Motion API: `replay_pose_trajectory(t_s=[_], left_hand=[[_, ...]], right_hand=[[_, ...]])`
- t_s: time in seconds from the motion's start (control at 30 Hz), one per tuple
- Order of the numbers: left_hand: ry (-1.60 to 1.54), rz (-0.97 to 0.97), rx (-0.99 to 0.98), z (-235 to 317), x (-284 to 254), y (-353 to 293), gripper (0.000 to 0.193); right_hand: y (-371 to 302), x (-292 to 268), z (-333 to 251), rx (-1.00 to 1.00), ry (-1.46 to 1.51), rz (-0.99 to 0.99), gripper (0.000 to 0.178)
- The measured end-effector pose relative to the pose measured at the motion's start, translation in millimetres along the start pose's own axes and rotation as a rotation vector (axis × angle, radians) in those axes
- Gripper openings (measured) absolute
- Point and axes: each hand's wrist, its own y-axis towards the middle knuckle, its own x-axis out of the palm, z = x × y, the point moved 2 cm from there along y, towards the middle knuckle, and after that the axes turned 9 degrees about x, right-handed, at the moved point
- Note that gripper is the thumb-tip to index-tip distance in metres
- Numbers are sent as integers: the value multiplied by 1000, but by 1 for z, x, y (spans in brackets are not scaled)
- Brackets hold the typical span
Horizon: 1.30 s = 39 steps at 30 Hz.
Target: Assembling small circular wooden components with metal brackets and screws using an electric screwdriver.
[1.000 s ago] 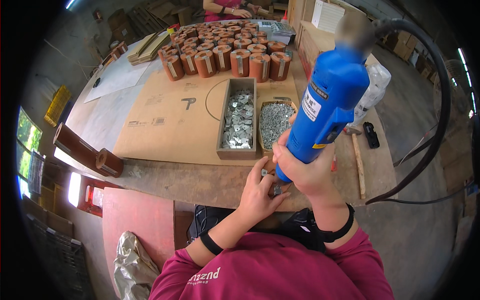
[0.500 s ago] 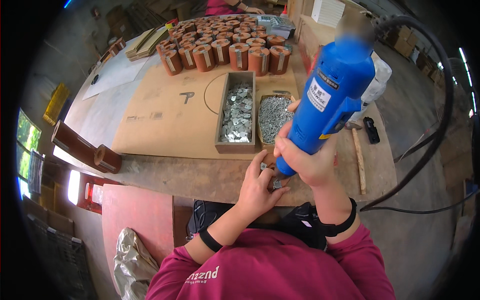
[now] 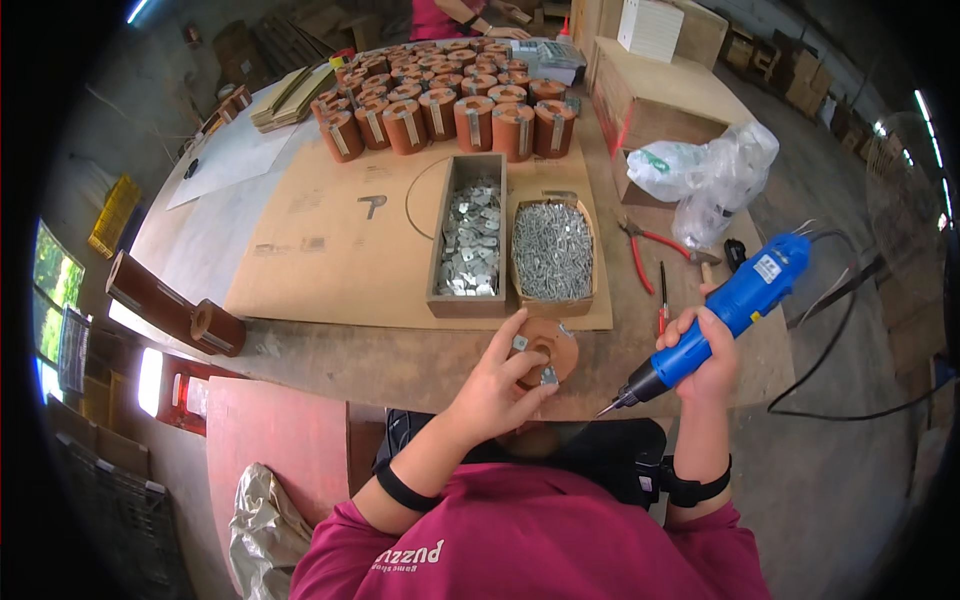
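My right hand (image 3: 710, 355) is wrapped round a blue corded electric screwdriver (image 3: 732, 312). Its black nose and thin bit tilt down to the left, apart from the workpiece. At the table's front edge my left hand (image 3: 497, 385) grips a reddish-brown cylinder (image 3: 560, 342) with a hole in its end. Small metal plates lie on that end, one metal plate (image 3: 520, 343) by my forefinger and another by my thumb. Just beyond stand a grey wooden box (image 3: 436, 240) of metal plates and a carton (image 3: 593, 265) full of screws.
Several reddish-brown cylinders (image 3: 405, 128) crowd the far table; two more lie at the left edge. Red-handled pliers (image 3: 642, 262), a red-handled screwdriver (image 3: 662, 300), a hammer and plastic bags (image 3: 700, 180) are at the right. A black cord (image 3: 850, 415) hangs there. Another person's hand (image 3: 507, 32) shows far back.
My right hand has lowered the electric screwdriver and moved it right, away from the cylinder, tipping its bit to the left. My left hand still grips the cylinder, whose end now shows more.
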Motion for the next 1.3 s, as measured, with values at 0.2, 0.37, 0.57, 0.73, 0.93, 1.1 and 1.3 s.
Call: replay_pose_trajectory(t_s=[0.2,0.37,0.57,0.73,0.93,1.1,1.3], left_hand=[[44,-9,52,1,-4,5,34],[81,59,71,11,-1,7,32],[48,0,104,12,-4,-1,31],[97,-1,54,20,-7,0,35],[3,40,118,8,-4,4,31],[56,68,185,10,-2,-3,29],[19,151,174,9,1,-7,28]], right_hand=[[6,-46,40,261,7,223,28],[4,-78,75,449,-35,315,23],[4,-81,84,545,-168,239,24],[16,-76,83,648,-344,127,26],[23,-79,84,692,-337,145,27],[21,-66,76,649,-399,128,36],[72,-75,82,318,-1232,207,78]])
